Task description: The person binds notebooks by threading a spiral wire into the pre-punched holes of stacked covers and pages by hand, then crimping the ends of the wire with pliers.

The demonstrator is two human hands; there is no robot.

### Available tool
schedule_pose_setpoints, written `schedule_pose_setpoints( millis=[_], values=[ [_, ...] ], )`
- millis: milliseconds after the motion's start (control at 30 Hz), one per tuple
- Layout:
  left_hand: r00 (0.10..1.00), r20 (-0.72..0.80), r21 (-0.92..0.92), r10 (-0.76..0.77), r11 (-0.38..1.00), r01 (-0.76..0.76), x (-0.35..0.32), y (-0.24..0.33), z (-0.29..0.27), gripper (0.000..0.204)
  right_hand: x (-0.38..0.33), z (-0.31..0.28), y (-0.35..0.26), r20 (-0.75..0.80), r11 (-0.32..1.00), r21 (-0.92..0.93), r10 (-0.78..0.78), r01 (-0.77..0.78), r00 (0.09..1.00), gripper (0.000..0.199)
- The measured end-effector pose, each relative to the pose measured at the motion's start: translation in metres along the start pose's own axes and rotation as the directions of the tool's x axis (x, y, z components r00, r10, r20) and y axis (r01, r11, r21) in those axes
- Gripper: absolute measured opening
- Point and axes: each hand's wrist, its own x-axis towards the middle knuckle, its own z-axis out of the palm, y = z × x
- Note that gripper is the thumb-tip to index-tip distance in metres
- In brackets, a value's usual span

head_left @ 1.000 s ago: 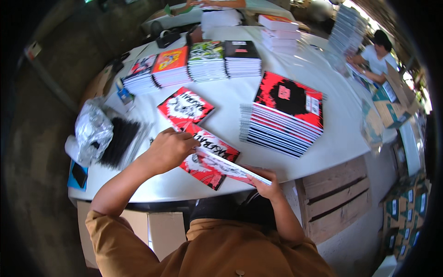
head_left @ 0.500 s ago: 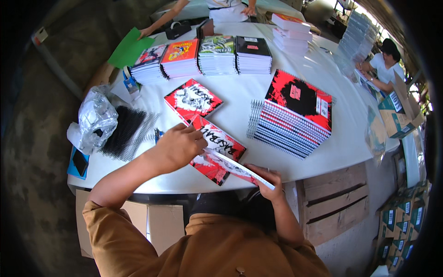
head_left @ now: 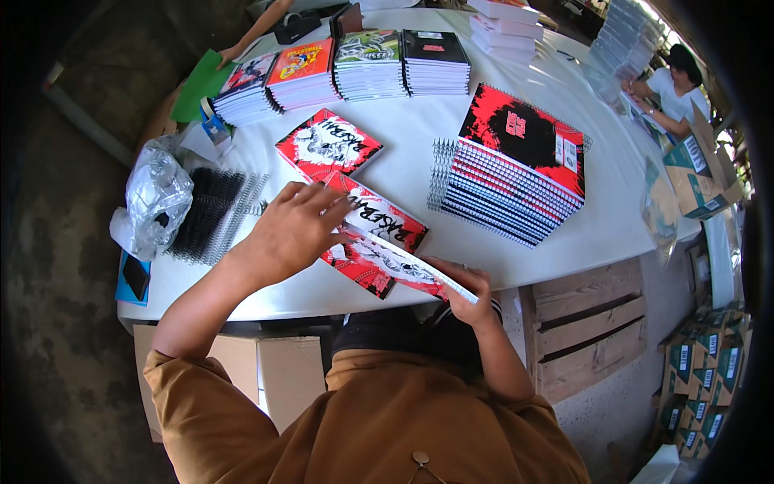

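A notebook (head_left: 401, 260) with a red, white and black cover is tilted up on its edge, its white page edges facing me. My right hand (head_left: 468, 292) grips its near right end. Over its far left end hovers my left hand (head_left: 300, 224), fingers spread and apart; whether the thumb touches the notebook is hidden. Beneath lies a matching notebook (head_left: 411, 230), partly covered. Another red-covered notebook (head_left: 329, 145) rests just beyond. To the left is a bundle of black spiral coils (head_left: 211, 211).
A tall stack of spiral-bound notebooks (head_left: 516, 173) stands at the right, and several stacks, one topped by an orange notebook (head_left: 302, 63), line the back. Clear plastic wrap (head_left: 157, 198) lies left. Co-workers are across the table; one's hand touches a green sheet (head_left: 201, 85). A wooden pallet (head_left: 588, 335) stands below.
My left hand has lifted its fingers off the notebook's end and spread them. The right hand keeps its grip. The whole view has shifted slightly, with the table appearing higher.
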Motion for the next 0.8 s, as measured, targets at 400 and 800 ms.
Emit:
schedule_pose_setpoints(
  millis=[400, 800],
  values=[
    [0.905, -0.329, 0.327, 0.271, 0.931, -0.160, -0.065, -0.004, 0.128, 0.102, -0.005, 0.007, 0.001, -0.062, 0.988, -0.106, -0.123, 0.116, 0.990, 0.039],
    [0.806, -0.518, 0.517, 0.286, 0.856, 0.029, -0.049, -0.005, 0.128, 0.115, -0.003, 0.014, -0.006, 0.003, 0.986, 0.010, -0.167, 0.167, 0.986, 0.038]
  ],
)
